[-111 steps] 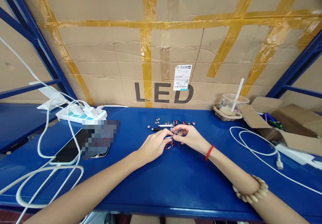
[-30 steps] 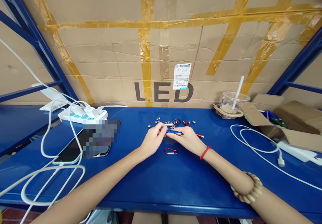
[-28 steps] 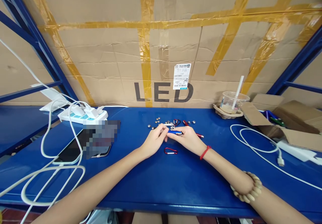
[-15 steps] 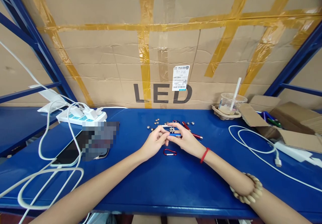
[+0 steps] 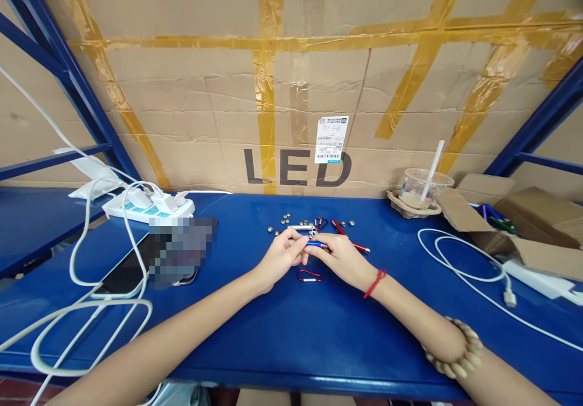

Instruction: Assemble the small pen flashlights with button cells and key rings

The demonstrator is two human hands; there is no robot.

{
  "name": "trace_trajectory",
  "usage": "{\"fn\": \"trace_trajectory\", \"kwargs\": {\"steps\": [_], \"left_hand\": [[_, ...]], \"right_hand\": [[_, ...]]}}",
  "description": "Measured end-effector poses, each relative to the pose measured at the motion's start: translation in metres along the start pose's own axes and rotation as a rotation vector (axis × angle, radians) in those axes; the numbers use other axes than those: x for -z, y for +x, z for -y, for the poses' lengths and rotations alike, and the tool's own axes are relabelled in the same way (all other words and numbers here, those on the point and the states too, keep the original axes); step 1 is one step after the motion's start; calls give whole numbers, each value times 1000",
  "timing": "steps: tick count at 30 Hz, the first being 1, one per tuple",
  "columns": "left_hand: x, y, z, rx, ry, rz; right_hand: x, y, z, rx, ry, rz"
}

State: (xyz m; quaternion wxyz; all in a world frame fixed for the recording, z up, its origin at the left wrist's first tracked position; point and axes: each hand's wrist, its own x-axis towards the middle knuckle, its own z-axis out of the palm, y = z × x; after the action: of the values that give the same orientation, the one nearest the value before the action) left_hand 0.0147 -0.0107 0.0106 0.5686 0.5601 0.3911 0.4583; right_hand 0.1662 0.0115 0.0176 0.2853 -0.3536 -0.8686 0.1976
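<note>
A small blue pen-shaped tube is held between both hands over the blue table. My left hand pinches its left end with closed fingers. My right hand grips its right part, fingers curled. A red carabiner lies on the table just below the hands. Behind them are several small silver button cells, a silver tube, another carabiner and a red tube.
A power strip with white cables and a tablet lie at the left. A drink cup with a straw, a white cable and cardboard boxes are at the right. A taped cardboard wall marked LED stands behind.
The red carabiner that was between my fingers now lies on the table. My hands have picked up the blue tube and shift it slightly between them.
</note>
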Motion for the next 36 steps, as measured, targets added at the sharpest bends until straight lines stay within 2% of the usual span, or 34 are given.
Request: {"fn": "trace_trajectory", "kwargs": {"steps": [5,9,12,16,21,29,36], "left_hand": [[0,0,-1,44,-115,38],[0,-1,0,88,-154,54],[1,0,0,112,-163,69],[1,0,0,142,-188,91],[1,0,0,156,-193,110],[4,6,3,10,-8,25],[7,8,4,-137,45,-222]], "right_hand": [[-3,0,3,-80,209,-73],[-5,0,0,-160,352,-37],[-2,1,-2,-110,230,17],[1,1,-3,20,15,-6],[2,0,1,-13,69,26],[-2,2,1,-74,230,-6],[-5,3,-3,-139,271,-30]]}}
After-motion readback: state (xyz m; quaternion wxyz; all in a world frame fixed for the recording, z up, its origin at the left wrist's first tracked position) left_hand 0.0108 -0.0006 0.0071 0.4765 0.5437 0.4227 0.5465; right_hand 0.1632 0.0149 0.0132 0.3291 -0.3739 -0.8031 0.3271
